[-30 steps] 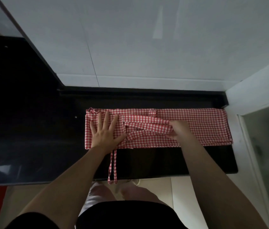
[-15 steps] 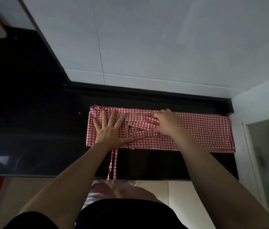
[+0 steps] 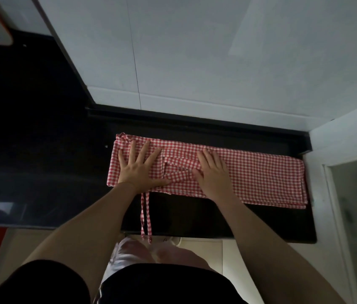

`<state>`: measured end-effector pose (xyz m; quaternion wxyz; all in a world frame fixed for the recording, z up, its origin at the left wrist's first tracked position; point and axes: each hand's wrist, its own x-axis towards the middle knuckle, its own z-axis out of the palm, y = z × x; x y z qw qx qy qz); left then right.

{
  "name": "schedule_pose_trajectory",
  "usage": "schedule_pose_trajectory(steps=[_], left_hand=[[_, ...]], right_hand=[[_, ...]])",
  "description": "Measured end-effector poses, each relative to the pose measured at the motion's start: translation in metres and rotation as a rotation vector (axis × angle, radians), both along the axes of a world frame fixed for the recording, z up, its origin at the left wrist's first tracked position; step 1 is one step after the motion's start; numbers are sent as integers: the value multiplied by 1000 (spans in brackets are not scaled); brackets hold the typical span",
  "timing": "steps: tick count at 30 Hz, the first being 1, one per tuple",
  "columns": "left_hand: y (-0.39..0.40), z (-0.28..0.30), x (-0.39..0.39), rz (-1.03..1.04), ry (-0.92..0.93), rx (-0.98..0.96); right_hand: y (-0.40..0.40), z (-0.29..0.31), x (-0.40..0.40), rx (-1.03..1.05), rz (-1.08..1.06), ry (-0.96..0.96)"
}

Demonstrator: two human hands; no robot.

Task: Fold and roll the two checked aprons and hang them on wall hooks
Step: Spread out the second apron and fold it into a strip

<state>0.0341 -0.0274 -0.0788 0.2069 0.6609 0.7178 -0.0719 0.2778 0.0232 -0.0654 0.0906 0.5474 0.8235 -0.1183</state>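
Red-checked apron, right hand now flat

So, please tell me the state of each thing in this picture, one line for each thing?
apron: folded into a long flat strip, lying on the dark counter, not rolled yet
apron ties: hanging over the counter's front edge
left hand: flat, fingers spread, pressing the apron's left end
right hand: flat, pressing the gathered straps near the middle

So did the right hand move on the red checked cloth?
Yes. The right hand slid toward the wall and now lies flat on the apron, near its far edge; before, it pinched the straps near the front.
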Motion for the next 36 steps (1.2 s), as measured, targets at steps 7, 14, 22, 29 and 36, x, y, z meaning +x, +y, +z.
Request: schedule_pose_trajectory(steps=[7, 14, 22, 29, 36], left_hand=[[20, 27, 23, 102, 20, 86], [44, 24, 126, -306, -27, 108], [43, 3, 136, -284, 101, -49], [49, 16, 145, -209, 116, -119], [65, 36, 187, -182, -77, -196]], right_hand=[[9, 21, 29, 205, -411, 412], [24, 25, 138, 121, -1078, 202], [34, 26, 201, -217, -1265, 262], [49, 67, 190, -451, -1209, 508], [57, 134, 132, -610, -917, 914]])
